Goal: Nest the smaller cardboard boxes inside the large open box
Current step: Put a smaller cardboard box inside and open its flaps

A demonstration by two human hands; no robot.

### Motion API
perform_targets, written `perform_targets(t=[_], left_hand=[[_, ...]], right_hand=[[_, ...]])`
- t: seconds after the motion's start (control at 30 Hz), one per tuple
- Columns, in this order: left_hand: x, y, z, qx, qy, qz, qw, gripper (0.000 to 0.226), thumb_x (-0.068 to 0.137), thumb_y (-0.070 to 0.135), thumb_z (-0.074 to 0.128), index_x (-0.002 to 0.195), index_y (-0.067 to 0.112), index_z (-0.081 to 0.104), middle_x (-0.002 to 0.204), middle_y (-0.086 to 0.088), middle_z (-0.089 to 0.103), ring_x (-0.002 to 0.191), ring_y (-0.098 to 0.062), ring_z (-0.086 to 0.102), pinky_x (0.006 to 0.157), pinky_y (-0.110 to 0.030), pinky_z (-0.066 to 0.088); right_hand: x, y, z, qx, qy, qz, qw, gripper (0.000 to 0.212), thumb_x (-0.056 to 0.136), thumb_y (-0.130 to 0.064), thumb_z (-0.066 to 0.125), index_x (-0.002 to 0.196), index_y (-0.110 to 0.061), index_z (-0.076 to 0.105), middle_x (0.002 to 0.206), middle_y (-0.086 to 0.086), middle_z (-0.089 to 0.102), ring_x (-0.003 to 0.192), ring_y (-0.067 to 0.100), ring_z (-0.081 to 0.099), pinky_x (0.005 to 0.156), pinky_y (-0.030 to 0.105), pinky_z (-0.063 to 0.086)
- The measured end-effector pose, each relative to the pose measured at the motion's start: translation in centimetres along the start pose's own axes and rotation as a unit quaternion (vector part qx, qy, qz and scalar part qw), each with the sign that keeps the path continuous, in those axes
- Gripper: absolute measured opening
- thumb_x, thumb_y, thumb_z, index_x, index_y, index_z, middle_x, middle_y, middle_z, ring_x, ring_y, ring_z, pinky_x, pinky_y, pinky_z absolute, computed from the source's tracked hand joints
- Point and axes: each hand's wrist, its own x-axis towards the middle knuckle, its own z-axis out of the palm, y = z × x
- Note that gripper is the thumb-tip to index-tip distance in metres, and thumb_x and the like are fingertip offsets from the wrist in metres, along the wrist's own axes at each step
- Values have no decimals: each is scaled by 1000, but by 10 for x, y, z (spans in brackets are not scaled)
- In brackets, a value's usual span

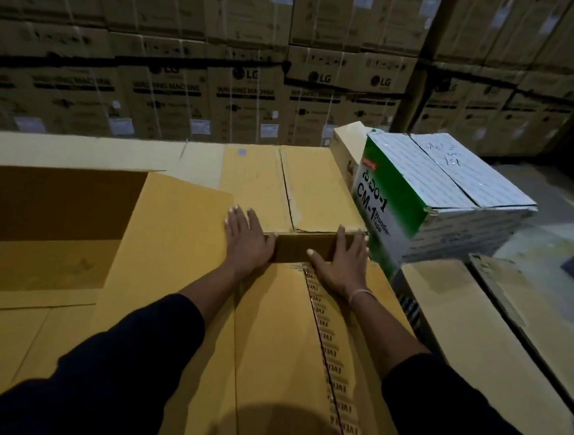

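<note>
A plain brown cardboard box with a closed seamed top lies in the middle, on a bigger taped carton. My left hand rests flat at its near left corner, fingers spread. My right hand presses on its near right corner, thumb on the front face. The large open box sits to the left, its inside empty and dark, one flap folded out toward my left hand. A green and white box marked CM-1 stands tilted at the right.
A wall of stacked washing machine cartons fills the back. A small tan box peeks out behind the green one. Flat cardboard sheets lie at the lower right, with bare floor beyond.
</note>
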Motion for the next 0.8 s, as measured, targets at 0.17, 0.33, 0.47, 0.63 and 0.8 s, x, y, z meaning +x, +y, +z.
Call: perform_targets(t=[0.17,0.33,0.47,0.63,0.8], left_hand=[[45,-23,-1,42,0,-15,999,87,106,59,24,161,-6,5,169,-30,-2,158,-40,-7,128,-51,-6],[88,-32,-9,95,2,-18,995,85,106,60,24,162,-2,15,168,-31,1,158,-41,-4,128,-52,-4],[133,-33,-17,121,9,-44,992,85,104,64,24,162,2,18,168,-32,5,157,-44,-2,127,-55,-3],[185,-38,-16,127,5,-100,987,89,101,71,24,160,5,20,162,-34,23,150,-48,27,123,-59,14],[225,-43,-7,25,15,-146,989,101,94,78,36,160,5,14,152,-29,39,132,-46,49,102,-52,45]], right_hand=[[47,-3,-5,-24,-27,28,999,100,86,-84,50,165,-44,4,167,19,-30,149,51,-31,122,70,5],[85,-1,-4,-76,-37,40,996,97,82,-87,49,163,-50,10,168,22,-23,150,60,-16,119,73,21],[126,1,-5,-92,-30,29,995,92,84,-87,44,163,-49,15,169,25,-16,152,58,-2,117,69,27],[184,-3,7,-116,-9,18,993,92,85,-88,39,163,-47,14,167,31,-10,150,59,5,118,64,27],[236,-6,11,-117,-21,1,993,100,78,-95,37,163,-49,10,167,30,-9,149,60,5,120,65,21]])
